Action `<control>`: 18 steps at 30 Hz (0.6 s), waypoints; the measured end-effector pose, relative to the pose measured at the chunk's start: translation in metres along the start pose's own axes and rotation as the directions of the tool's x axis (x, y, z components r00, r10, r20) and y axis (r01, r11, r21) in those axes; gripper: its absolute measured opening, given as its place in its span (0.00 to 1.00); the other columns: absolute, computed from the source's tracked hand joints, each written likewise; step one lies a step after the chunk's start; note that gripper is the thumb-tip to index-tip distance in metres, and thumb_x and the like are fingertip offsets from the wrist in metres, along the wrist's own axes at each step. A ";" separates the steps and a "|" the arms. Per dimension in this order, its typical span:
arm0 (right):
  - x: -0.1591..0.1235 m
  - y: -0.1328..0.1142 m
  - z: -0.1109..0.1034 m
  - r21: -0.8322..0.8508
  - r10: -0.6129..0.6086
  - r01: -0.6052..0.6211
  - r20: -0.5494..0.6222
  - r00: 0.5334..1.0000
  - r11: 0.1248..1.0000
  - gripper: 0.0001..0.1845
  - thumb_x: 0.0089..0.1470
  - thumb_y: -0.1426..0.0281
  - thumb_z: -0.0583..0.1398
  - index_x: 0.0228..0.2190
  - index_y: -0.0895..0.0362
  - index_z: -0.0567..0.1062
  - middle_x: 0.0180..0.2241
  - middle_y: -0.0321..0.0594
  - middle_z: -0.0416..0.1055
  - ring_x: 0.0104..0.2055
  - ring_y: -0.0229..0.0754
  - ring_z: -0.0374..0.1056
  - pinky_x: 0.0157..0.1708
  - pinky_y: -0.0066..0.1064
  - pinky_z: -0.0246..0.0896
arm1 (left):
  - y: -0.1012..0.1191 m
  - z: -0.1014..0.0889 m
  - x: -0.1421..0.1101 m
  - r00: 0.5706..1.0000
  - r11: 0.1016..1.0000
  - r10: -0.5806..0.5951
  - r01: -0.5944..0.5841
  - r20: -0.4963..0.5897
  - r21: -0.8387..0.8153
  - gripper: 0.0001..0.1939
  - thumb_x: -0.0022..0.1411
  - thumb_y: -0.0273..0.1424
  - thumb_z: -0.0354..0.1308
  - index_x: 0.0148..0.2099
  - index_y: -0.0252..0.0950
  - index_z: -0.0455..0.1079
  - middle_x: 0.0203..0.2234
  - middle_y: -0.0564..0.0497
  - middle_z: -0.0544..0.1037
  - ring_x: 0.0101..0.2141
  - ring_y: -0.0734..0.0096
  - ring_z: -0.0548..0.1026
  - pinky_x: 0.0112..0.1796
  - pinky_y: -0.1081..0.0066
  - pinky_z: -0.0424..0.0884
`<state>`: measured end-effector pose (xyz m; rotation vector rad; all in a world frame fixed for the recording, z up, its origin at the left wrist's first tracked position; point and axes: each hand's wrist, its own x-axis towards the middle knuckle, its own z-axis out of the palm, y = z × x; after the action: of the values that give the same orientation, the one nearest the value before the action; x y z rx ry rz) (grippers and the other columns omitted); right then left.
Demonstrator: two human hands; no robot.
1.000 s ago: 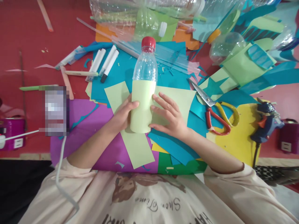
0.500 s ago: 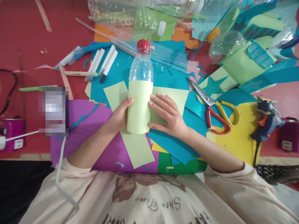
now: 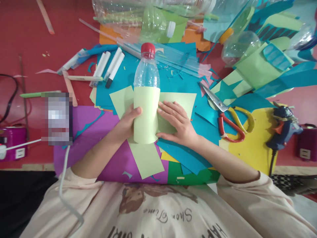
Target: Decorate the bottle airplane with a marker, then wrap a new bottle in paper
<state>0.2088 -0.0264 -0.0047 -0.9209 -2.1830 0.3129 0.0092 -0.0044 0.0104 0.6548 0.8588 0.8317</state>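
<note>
A clear plastic bottle (image 3: 147, 73) with a red cap (image 3: 148, 49) lies in front of me, cap pointing away. Pale green paper (image 3: 146, 115) wraps its lower body, and a loose flap (image 3: 184, 99) of the same colour extends to the right. My left hand (image 3: 128, 121) grips the bottle from the left, thumb on the wrap and the other fingers hidden beneath. My right hand (image 3: 177, 124) rests flat on the flap with fingers stretched out, their tips against the bottle's right side. Another pale green strip (image 3: 147, 162) lies underneath.
Scissors (image 3: 223, 112) lie open at right, beside a glue gun (image 3: 283, 127). White markers (image 3: 115, 67) sit at upper left, with a phone-like device (image 3: 59, 119) nearer me. Clear glue sticks (image 3: 173, 56), empty bottles (image 3: 155, 24) and coloured paper scraps (image 3: 225, 91) spread across the far side.
The bottle has rolled slightly left, its cap end shifting most. The flap's right edge has drawn inward, and my left thumb sits further over the wrap.
</note>
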 end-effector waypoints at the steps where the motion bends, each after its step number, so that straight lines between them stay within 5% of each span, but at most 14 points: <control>1: 0.000 0.000 0.000 0.009 0.005 -0.006 0.014 1.000 1.000 0.38 0.58 0.50 0.57 0.62 0.57 0.61 0.57 0.49 0.70 0.63 0.49 0.62 0.64 0.49 0.56 | 0.000 0.001 0.001 1.000 1.000 -0.003 0.003 -0.012 -0.008 0.27 0.48 0.51 0.68 0.44 0.39 0.74 0.36 0.51 0.82 0.41 0.58 0.79 0.38 0.67 0.74; 7: -0.001 -0.001 0.000 0.005 0.018 -0.018 0.034 0.999 1.000 0.40 0.58 0.49 0.55 0.63 0.57 0.58 0.58 0.49 0.69 0.64 0.51 0.62 0.64 0.50 0.55 | -0.001 0.001 0.006 0.987 0.994 -0.073 0.061 -0.146 -0.091 0.25 0.47 0.52 0.63 0.41 0.38 0.74 0.31 0.51 0.82 0.42 0.53 0.79 0.38 0.65 0.73; 18: -0.005 -0.001 0.001 0.028 0.023 -0.024 0.043 0.999 0.999 0.44 0.58 0.48 0.54 0.67 0.57 0.50 0.58 0.49 0.69 0.63 0.53 0.61 0.64 0.52 0.56 | -0.006 -0.006 0.005 0.995 0.994 -0.076 0.070 -0.070 -0.083 0.24 0.44 0.50 0.67 0.41 0.42 0.74 0.34 0.53 0.82 0.49 0.52 0.77 0.45 0.62 0.74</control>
<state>0.2099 -0.0308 -0.0075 -0.9324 -2.2024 0.3771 0.0081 -0.0022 0.0009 0.5218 0.9054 0.8237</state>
